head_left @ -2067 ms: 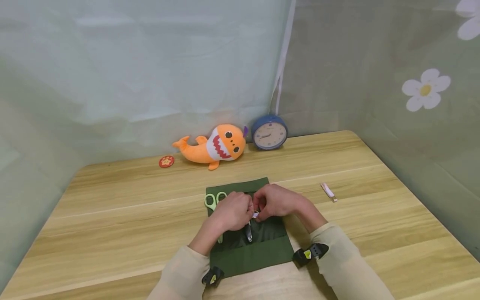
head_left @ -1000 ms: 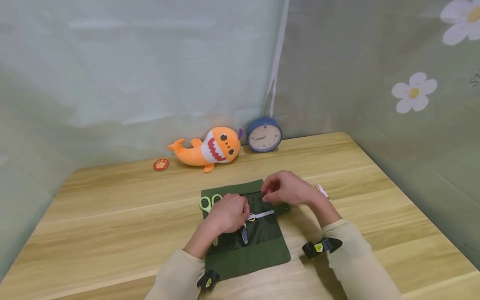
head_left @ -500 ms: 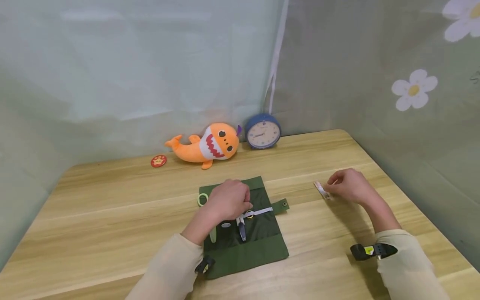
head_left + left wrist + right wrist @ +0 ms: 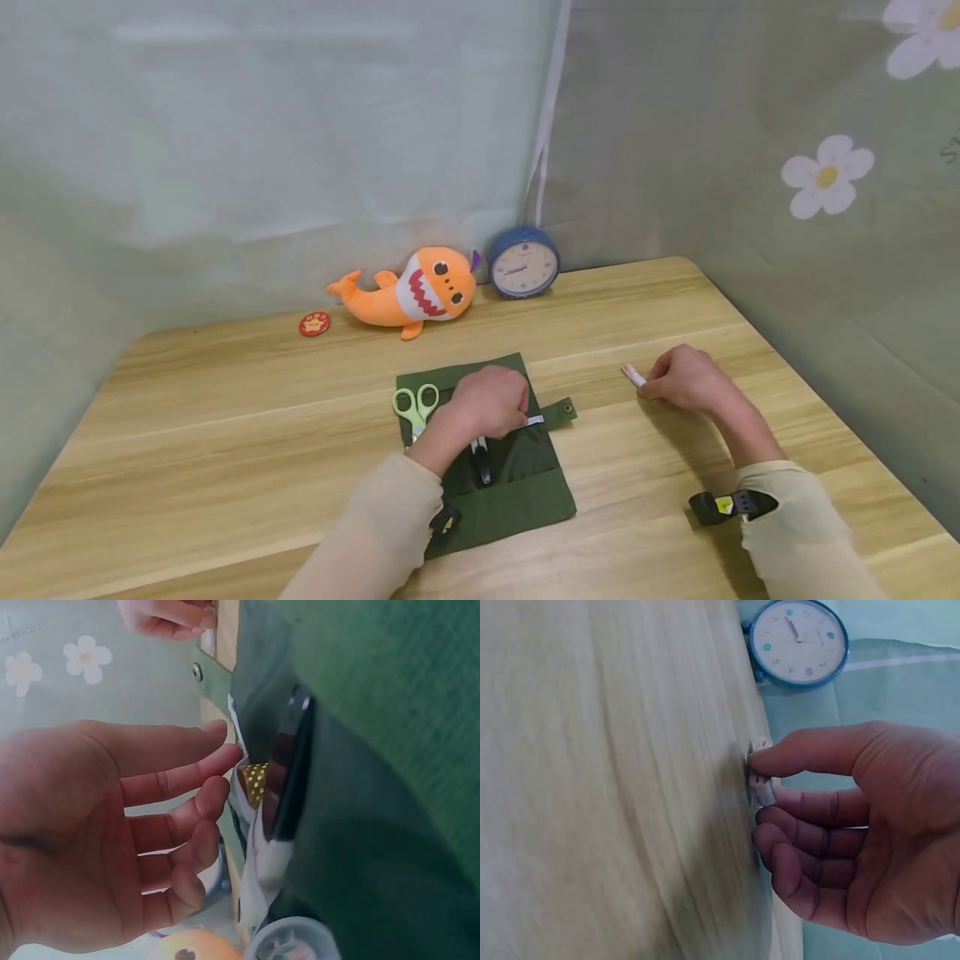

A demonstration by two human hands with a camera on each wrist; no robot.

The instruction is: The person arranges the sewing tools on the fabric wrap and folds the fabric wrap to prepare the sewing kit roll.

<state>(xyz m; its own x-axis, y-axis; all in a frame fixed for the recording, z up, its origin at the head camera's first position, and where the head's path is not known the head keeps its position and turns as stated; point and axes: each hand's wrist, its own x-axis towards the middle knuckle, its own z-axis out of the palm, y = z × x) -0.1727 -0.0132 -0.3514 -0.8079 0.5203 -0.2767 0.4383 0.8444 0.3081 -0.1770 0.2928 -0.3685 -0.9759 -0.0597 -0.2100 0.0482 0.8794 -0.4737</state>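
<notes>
In the head view, my left hand hovers over the open dark green pouch. Its thumb and loosely bent fingers are at the white elastic band; the index fingertip seems to touch it in the left wrist view. Light green scissors and a dark slim tool lie on the pouch, partly hidden by my left hand and arm. A gold dotted piece sits by the band. To the right, my right hand pinches a small pale nail clipper between thumb and index finger, close to the table.
Along the back of the wooden table are an orange plush shark, a blue alarm clock and a round red badge. The pouch's snap tab sticks out to the right. Fabric walls stand behind and at the right.
My right hand left the pouch, moved right and took hold of the nail clipper. My left hand has shifted right along the band, uncovering more of the scissors' handles.
</notes>
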